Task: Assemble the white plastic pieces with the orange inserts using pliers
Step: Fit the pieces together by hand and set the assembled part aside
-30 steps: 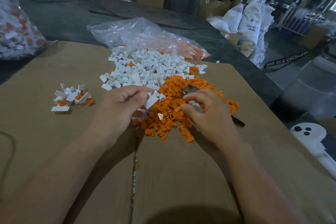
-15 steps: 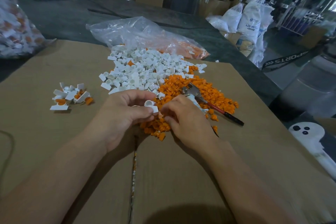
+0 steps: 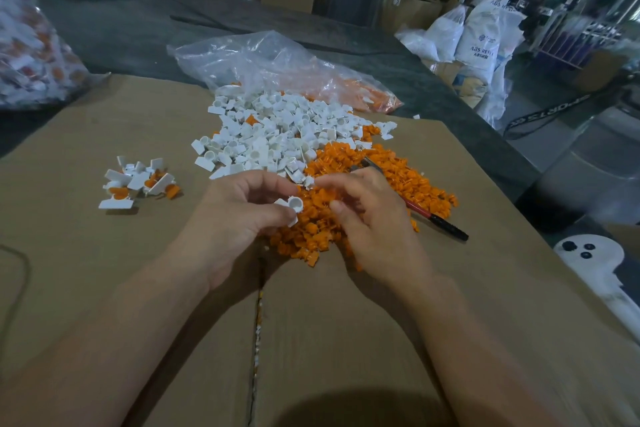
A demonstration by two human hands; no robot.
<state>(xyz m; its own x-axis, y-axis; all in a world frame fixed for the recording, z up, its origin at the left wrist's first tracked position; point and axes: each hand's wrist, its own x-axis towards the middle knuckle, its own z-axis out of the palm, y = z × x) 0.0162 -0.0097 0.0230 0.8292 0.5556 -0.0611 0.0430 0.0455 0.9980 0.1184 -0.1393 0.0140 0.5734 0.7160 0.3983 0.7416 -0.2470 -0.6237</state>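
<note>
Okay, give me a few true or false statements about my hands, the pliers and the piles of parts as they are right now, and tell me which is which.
1. The left hand holds a white piece in its grip. True.
2. The right hand is gripping the pliers. False: they lie on the orange pile, with the handle free beside that hand.
3. A small heap of white and orange parts sits apart, left of both hands. True.
4. The white pile lies nearer the person than the orange pile. False: the white pile is farther away, and the orange pile is just beyond the hands.
</note>
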